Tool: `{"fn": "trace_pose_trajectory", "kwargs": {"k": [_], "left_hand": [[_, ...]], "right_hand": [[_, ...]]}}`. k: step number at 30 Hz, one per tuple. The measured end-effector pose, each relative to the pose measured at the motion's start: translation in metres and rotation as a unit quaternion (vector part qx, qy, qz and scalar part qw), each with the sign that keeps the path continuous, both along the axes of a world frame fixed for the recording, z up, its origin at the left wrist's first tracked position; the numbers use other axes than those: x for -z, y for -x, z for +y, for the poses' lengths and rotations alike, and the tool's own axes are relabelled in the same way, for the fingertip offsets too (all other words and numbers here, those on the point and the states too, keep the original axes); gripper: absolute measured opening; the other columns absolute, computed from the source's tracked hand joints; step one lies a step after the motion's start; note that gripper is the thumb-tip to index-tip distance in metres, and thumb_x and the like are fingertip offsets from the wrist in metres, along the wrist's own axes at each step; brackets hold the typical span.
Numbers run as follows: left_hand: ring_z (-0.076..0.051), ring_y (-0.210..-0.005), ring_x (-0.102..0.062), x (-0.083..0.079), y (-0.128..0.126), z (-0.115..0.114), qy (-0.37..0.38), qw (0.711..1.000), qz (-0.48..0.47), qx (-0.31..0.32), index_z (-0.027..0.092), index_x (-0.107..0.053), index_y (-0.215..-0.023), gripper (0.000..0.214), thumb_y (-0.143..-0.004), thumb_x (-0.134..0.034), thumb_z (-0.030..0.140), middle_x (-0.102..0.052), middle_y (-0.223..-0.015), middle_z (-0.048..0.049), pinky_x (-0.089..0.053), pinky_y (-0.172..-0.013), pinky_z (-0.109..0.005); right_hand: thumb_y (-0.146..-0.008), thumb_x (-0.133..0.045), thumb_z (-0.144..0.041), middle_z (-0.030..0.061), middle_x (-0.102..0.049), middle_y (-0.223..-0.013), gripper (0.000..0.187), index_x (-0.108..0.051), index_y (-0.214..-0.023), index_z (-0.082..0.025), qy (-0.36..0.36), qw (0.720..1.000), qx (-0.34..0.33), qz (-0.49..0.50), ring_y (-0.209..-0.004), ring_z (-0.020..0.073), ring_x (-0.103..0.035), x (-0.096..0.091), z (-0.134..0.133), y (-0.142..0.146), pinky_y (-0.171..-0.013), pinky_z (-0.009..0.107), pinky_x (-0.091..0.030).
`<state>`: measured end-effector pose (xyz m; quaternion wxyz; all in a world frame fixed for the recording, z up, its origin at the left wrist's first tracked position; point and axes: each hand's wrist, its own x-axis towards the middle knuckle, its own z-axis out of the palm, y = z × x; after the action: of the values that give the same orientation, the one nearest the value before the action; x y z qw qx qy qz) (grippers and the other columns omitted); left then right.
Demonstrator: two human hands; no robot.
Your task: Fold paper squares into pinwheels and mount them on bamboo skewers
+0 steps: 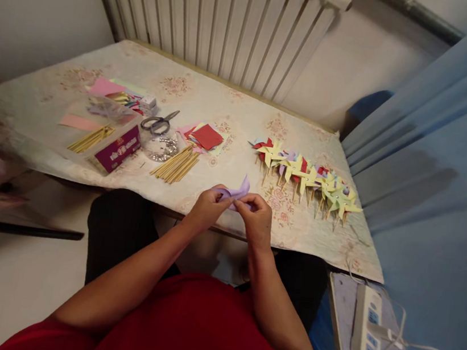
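Both my hands are closed on a piece of lilac paper (237, 191) at the near edge of the table (224, 111). My left hand (208, 206) pinches its left side and my right hand (258, 215) pinches its right side, fingers curled over the folds. One flap of the paper sticks up between my thumbs. A row of finished paper pinwheels (308, 176) on wooden sticks lies to the right of my hands. A loose bundle of wooden sticks (175, 164) lies to the left, just beyond my left hand.
Scissors (159, 123), a clear dish (160, 145), a stack of coloured paper squares (206, 136), a purple box (118, 149) and more sticks (91, 139) lie at the left. A radiator (219, 18) stands behind. A power strip (368, 327) rests on a surface at the lower right, beside blue fabric (442, 185).
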<state>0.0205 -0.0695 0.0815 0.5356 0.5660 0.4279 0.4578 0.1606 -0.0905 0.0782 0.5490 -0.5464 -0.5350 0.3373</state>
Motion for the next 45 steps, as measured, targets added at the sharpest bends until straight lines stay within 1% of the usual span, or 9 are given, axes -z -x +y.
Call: {"fn": "trace_pose_trajectory", "kwargs": {"k": [6, 12, 14, 17, 20, 25, 33, 38, 45], "left_hand": [[-0.01, -0.062, -0.043, 0.002, -0.002, 0.001, -0.028, 0.999, 0.033, -0.01, 0.016, -0.057, -0.067, 0.018, -0.078, -0.057, 0.03, -0.048, -0.068, 0.0022, -0.033, -0.056, -0.023], [-0.01, -0.063, -0.045, 0.002, -0.002, 0.0, -0.038, 0.997, 0.065, -0.019, 0.016, -0.057, -0.068, 0.016, -0.078, -0.056, 0.028, -0.05, -0.069, 0.0024, -0.035, -0.058, -0.023], [-0.01, -0.063, -0.045, 0.001, -0.003, -0.001, -0.035, 0.997, 0.07, -0.022, 0.016, -0.057, -0.067, 0.015, -0.078, -0.056, 0.027, -0.049, -0.068, 0.0024, -0.036, -0.059, -0.023], [-0.011, -0.064, -0.047, 0.002, -0.003, -0.001, -0.03, 0.997, 0.067, -0.02, 0.016, -0.057, -0.067, 0.016, -0.078, -0.056, 0.027, -0.051, -0.069, 0.0018, -0.037, -0.06, -0.024], [-0.011, -0.061, -0.047, 0.006, -0.004, -0.002, 0.002, 0.999, 0.035, -0.021, 0.017, -0.057, -0.071, 0.014, -0.077, -0.058, 0.029, -0.05, -0.065, 0.003, -0.036, -0.058, -0.023], [-0.009, -0.053, -0.044, 0.013, -0.006, -0.002, 0.048, 0.998, -0.026, -0.014, 0.018, -0.052, -0.076, 0.014, -0.076, -0.061, 0.029, -0.048, -0.058, 0.0059, -0.031, -0.052, -0.022], [-0.008, -0.051, -0.04, 0.016, -0.004, 0.0, 0.026, 1.0, 0.005, 0.0, 0.018, -0.052, -0.074, 0.015, -0.077, -0.06, 0.03, -0.045, -0.057, 0.0063, -0.028, -0.051, -0.022], [-0.009, -0.054, -0.043, 0.019, -0.003, 0.001, 0.024, 1.0, 0.01, 0.005, 0.018, -0.053, -0.076, 0.015, -0.078, -0.059, 0.031, -0.047, -0.059, 0.0054, -0.031, -0.053, -0.022], [-0.01, -0.057, -0.043, 0.018, -0.003, 0.0, 0.005, 0.999, 0.042, -0.014, 0.018, -0.055, -0.073, 0.013, -0.077, -0.059, 0.03, -0.047, -0.061, 0.0042, -0.032, -0.053, -0.023]], "right_hand": [[-0.064, -0.076, -0.031, -0.0044, -0.058, -0.068, 0.027, -0.055, -0.077, -0.02, 0.011, 0.996, 0.041, 0.073, -0.065, 0.0126, -0.054, 0.002, 0.001, 0.006, -0.062, 0.025, -0.046], [-0.062, -0.077, -0.028, -0.0049, -0.064, -0.071, 0.05, -0.055, -0.106, -0.022, 0.036, 0.982, 0.014, 0.185, -0.064, 0.0135, -0.059, 0.005, 0.002, 0.009, -0.065, 0.028, -0.05], [-0.062, -0.077, -0.029, -0.0029, -0.066, -0.073, 0.042, -0.061, -0.1, -0.02, 0.057, 0.98, -0.004, 0.189, -0.065, 0.0139, -0.059, 0.005, 0.002, 0.008, -0.066, 0.028, -0.05], [-0.062, -0.075, -0.031, -0.0011, -0.066, -0.07, 0.024, -0.066, -0.08, -0.018, 0.089, 0.982, -0.02, 0.165, -0.062, 0.0128, -0.057, 0.005, 0.003, 0.004, -0.062, 0.027, -0.046], [-0.063, -0.073, -0.034, -0.0027, -0.061, -0.062, 0.019, -0.066, -0.073, -0.018, 0.099, 0.988, -0.018, 0.118, -0.055, 0.0111, -0.05, 0.005, 0.003, 0.001, -0.055, 0.025, -0.04], [-0.063, -0.073, -0.035, -0.0043, -0.056, -0.057, 0.019, -0.066, -0.07, -0.018, 0.108, 0.989, -0.026, 0.1, -0.052, 0.0097, -0.044, 0.003, 0.003, -0.001, -0.051, 0.023, -0.033], [-0.063, -0.074, -0.036, -0.0049, -0.055, -0.056, 0.021, -0.066, -0.069, -0.018, 0.12, 0.985, -0.047, 0.112, -0.051, 0.0087, -0.042, 0.006, 0.004, -0.004, -0.05, 0.023, -0.032], [-0.064, -0.073, -0.037, -0.0045, -0.055, -0.057, 0.022, -0.065, -0.069, -0.018, 0.124, 0.987, -0.04, 0.091, -0.051, 0.0093, -0.042, 0.01, 0.004, -0.004, -0.05, 0.023, -0.031], [-0.064, -0.073, -0.037, -0.0039, -0.057, -0.059, 0.022, -0.065, -0.071, -0.018, 0.128, 0.985, -0.04, 0.104, -0.052, 0.0097, -0.044, 0.014, 0.005, -0.003, -0.05, 0.023, -0.032]]}}
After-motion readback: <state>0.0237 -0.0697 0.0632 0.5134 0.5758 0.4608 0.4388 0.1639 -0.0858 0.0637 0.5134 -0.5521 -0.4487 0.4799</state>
